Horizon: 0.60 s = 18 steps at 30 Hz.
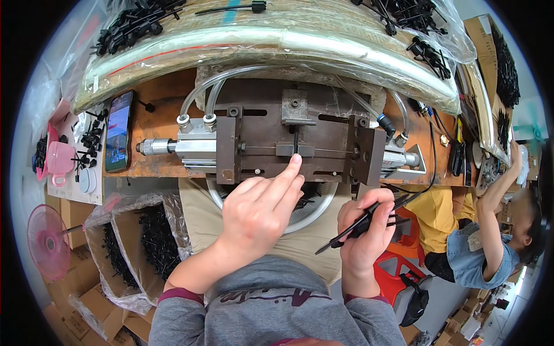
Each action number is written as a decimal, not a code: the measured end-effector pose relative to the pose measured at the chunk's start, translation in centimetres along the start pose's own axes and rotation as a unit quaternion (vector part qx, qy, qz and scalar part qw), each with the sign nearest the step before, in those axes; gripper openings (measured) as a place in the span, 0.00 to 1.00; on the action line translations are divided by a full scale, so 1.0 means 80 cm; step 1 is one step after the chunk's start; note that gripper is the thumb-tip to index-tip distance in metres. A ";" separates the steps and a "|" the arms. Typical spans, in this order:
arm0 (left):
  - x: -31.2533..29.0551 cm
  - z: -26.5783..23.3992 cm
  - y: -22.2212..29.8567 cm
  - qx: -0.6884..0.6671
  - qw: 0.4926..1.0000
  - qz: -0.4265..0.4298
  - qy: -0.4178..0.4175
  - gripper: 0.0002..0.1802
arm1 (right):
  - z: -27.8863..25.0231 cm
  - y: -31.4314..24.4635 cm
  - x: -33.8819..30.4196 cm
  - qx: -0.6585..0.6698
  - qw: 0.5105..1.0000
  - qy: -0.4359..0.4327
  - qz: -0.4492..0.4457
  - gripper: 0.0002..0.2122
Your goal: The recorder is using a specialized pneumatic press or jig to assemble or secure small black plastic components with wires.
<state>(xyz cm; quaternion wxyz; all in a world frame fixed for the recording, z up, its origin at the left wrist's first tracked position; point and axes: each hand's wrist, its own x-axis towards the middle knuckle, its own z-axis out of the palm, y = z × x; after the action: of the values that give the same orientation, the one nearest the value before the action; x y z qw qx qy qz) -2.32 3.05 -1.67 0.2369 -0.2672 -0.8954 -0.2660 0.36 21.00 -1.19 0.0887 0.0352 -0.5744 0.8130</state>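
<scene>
My left hand (259, 202) reaches over a dark metal fixture (265, 124). Its index finger is stretched out and the tip touches the near end of a thin black rod (296, 140), which stands in a small block at the fixture's middle. The other fingers bend beneath, and the thumb is hidden. To the right, in front of the fixture, my right hand (367, 228) is closed around several black plastic rods (356, 227) with thicker heads; their thin ends stick out on both sides.
Pneumatic cylinders (196, 149) with clear hoses flank the fixture. A phone (119, 131) lies at left. Black parts (130, 26) rest on a plastic-wrapped shelf (277, 43). Lined boxes (138, 242) of black parts stand at lower left. A co-worker (485, 248) reaches up at right beside red stools (398, 274).
</scene>
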 end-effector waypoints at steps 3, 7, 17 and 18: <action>-0.001 -0.001 0.002 0.001 1.000 -0.011 -0.006 0.13 | 0.001 0.000 0.001 -0.023 0.999 0.037 -0.022 0.15; 0.000 -0.001 0.004 0.002 0.999 -0.034 0.000 0.14 | -0.003 0.001 0.000 -0.045 0.994 0.073 -0.064 0.14; 0.002 -0.036 0.034 -0.375 0.917 -0.134 0.027 0.24 | -0.007 0.003 0.007 -0.440 0.785 -0.119 -0.419 0.21; 0.003 -0.037 0.032 -0.376 0.919 -0.123 0.012 0.23 | -0.001 0.004 0.008 -0.444 0.772 -0.139 -0.432 0.21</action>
<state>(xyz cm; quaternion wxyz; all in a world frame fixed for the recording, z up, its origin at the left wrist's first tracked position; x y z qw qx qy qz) -0.09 3.22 1.53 0.0955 -0.2208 -0.7525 -0.6130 -0.37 21.05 -1.42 0.3554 0.3495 -0.8019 0.3294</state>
